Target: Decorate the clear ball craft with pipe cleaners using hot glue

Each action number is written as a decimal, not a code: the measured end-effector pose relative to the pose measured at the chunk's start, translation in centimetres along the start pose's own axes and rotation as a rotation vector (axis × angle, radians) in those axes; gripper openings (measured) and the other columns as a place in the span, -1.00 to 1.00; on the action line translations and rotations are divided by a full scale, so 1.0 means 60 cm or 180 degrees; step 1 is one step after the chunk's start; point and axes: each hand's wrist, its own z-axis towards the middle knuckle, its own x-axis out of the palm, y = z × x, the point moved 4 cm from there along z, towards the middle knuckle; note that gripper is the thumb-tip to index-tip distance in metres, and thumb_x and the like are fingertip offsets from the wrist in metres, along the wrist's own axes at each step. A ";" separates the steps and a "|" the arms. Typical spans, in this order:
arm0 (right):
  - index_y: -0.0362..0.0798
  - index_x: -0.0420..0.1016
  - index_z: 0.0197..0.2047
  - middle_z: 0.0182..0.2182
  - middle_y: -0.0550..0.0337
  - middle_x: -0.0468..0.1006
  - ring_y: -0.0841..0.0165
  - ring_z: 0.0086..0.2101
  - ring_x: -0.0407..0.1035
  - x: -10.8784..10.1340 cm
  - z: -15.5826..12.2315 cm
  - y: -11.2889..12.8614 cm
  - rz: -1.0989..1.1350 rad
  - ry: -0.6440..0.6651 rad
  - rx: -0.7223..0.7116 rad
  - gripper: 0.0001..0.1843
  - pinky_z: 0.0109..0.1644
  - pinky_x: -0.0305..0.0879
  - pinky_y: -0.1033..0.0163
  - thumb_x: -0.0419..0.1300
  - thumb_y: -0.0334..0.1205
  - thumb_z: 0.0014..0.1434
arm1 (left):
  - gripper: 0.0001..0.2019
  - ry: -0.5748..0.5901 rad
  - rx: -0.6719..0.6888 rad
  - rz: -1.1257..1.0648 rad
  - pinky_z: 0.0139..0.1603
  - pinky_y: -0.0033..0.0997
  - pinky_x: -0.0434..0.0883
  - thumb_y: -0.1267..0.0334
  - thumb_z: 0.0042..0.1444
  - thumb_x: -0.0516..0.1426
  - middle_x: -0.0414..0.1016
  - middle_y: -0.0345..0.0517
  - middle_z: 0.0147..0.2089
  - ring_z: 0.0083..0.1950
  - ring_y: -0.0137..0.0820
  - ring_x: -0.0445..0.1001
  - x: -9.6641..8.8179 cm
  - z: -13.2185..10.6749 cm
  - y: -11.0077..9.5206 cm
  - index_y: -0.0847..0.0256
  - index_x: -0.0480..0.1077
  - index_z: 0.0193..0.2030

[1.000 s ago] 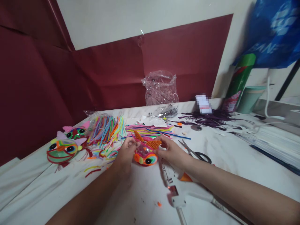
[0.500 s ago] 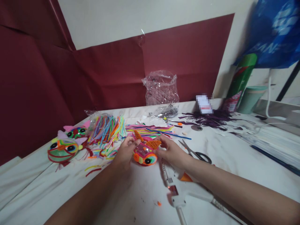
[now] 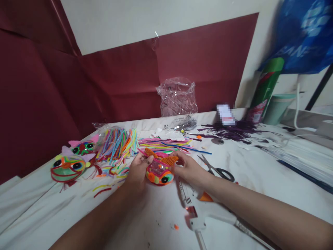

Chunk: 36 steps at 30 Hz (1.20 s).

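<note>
Left hand and right hand: fingers gripping craft head. Clear bag near desk's back-left corner partly encloses pipe cleaners; green cup toward back edge, contents hidden.

The decorated figure at six o'clock looks fuzzy, its clear panel probably smooth plastic; at twelve, a glossy, crinkled plastic bag.

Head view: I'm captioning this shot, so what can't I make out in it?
- Toy: underside, turned away from the head camera; also a patch covered by the left hand.
- Card: print, pixelated in the head view.
- Bag: top and right side, cut off by head view edges.
- White tool: lower end, cut off by the head view's bottom edge.
</note>
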 end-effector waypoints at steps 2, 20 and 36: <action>-0.04 0.33 -0.26 -0.35 0.24 0.48 0.29 -0.29 0.37 0.002 -0.001 0.001 0.0058 -0.0041 0.0116 -0.73 -0.19 0.29 0.18 0.24 -0.21 -0.07 | -0.61 -0.0070 0.0122 0.0066 -0.21 -0.31 0.43 0.24 -0.19 0.34 0.57 -0.11 -0.24 -0.26 -0.30 0.55 0.001 -0.003 0.000 0.20 0.37 -0.20; 0.00 0.30 -0.35 -0.63 0.41 0.39 0.44 -0.62 0.22 -0.002 -0.001 0.000 0.0088 -0.0197 0.0337 -0.77 -0.54 0.14 0.33 0.27 -0.16 -0.05 | -0.60 -0.0387 -0.0150 0.0144 -0.49 -0.45 0.35 0.16 -0.30 0.36 0.42 -0.33 -0.56 -0.55 -0.46 0.40 -0.003 -0.011 0.008 0.19 0.24 -0.41; 0.02 0.20 -0.44 -0.64 0.40 0.39 0.43 -0.60 0.29 -0.003 -0.007 -0.001 0.0826 -0.0814 0.0764 -0.54 -0.51 0.24 0.30 0.40 0.01 -0.21 | -0.66 -0.0206 -0.0173 -0.0098 -0.45 -0.45 0.34 0.16 -0.29 0.35 0.46 -0.27 -0.55 -0.51 -0.43 0.44 0.007 -0.012 0.020 0.21 0.33 -0.41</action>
